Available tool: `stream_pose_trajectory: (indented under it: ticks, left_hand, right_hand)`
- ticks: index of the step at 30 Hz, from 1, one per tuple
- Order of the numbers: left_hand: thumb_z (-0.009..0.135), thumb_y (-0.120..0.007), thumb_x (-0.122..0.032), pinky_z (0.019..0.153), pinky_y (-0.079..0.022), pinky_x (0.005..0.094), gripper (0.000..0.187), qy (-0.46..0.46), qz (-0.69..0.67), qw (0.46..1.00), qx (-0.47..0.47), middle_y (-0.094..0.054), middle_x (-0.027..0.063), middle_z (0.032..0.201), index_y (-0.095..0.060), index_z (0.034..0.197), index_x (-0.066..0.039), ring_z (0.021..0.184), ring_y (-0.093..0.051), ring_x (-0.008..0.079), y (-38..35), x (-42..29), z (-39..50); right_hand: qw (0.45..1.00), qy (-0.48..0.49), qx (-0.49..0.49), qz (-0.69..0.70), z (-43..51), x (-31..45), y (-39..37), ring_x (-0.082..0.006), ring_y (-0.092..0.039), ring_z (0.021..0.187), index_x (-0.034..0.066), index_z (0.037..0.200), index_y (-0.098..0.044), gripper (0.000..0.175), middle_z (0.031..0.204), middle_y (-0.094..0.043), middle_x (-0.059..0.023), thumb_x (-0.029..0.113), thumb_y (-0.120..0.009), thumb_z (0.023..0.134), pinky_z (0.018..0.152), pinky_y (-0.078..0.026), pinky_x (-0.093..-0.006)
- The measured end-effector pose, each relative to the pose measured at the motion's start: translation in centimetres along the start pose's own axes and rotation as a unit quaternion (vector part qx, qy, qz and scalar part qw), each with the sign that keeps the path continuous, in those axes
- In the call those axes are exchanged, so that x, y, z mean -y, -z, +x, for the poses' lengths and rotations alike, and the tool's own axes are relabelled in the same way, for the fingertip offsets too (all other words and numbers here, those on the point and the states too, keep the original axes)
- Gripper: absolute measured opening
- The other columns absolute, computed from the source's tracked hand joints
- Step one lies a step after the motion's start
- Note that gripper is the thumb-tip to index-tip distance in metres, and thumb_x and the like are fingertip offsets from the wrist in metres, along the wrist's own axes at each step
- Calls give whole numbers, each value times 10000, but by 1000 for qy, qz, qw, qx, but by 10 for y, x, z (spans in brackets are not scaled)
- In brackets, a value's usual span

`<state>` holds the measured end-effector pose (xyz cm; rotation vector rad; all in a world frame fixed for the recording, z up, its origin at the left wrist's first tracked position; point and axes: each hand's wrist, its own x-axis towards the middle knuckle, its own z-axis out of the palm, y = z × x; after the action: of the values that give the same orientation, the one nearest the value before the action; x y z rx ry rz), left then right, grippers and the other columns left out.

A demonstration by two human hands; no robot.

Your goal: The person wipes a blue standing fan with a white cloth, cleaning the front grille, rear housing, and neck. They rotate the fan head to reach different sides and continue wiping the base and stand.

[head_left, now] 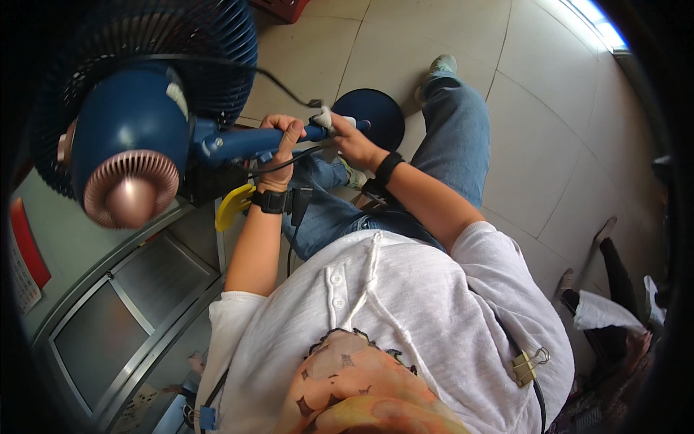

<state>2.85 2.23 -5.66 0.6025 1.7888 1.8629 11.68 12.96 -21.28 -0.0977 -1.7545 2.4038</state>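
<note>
A blue pedestal fan leans across the upper left, with its round motor housing (130, 119) and copper-coloured rear cap close to the camera. My left hand (279, 149) is wrapped around the fan's blue neck (241, 142). Farther down the pole, my right hand (351, 142) pinches a whitish cloth (323, 118) against it; the fingertips are partly hidden. The dark round base (371, 111) rests on the floor. A black cord (282, 87) arches from the fan head to near the cloth, and another dark cable passes below the pole.
Left stands a metal-framed cabinet (108, 325) with sliding panels and a pale top bearing a red-edged printed sheet (30, 260). A yellow plastic part (234, 206) is beside my left wrist. Another person (612, 304) holds a white cloth at lower right. Tiles (542, 135) cover the floor.
</note>
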Motion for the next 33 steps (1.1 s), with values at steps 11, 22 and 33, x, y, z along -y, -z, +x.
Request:
stream_pose_trajectory:
  ticks: [11, 22, 33]
  left_hand:
    - [905, -639, -39, 792, -409, 357, 237, -13, 11, 999, 49, -516, 44, 768, -419, 856, -114, 740, -490, 182, -14, -16, 3]
    - [875, -632, 69, 725, -448, 325, 261, -70, 16, 996, 60, -540, 46, 773, -426, 881, -90, 690, -510, 160, -5, -4, 2]
    - [876, -660, 9, 771, -450, 293, 238, -17, 19, 999, 30, -558, 55, 813, -444, 886, -92, 750, -529, 147, 4, 6, -5]
  right_hand:
    - [942, -219, 67, -246, 31, -83, 43, -233, -619, 1014, 117, 1083, -620, 416, 1037, -664, -93, -103, -656, 732, 907, -483, -361]
    - [976, -190, 22, -108, 27, -73, 32, -312, -561, 1205, 119, 1301, -567, 655, 1251, -623, -137, -151, -615, 707, 1052, -423, -366]
    - [983, -34, -25, -181, 2, -2, 6, -389, -567, 1179, 43, 1399, -437, 693, 1245, -588, -216, -134, -536, 737, 1002, -450, -380]
